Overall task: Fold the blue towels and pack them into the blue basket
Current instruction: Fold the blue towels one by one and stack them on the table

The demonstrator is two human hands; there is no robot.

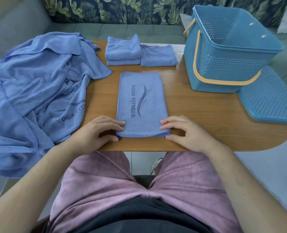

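Observation:
A blue towel printed "YOGA FITNESS" lies folded into a long strip in the middle of the wooden table. My left hand pinches its near left corner between fingers and thumb. My right hand pinches the near right corner the same way. Behind the strip sit a stack of folded blue towels and one more folded towel. A heap of unfolded blue towels covers the table's left side. The blue basket with orange handles stands empty at the right.
The basket's perforated blue lid lies flat beside the basket at the table's right edge. A grey sofa with a leaf-patterned back runs behind the table. My lap in pink shorts is below the table's near edge.

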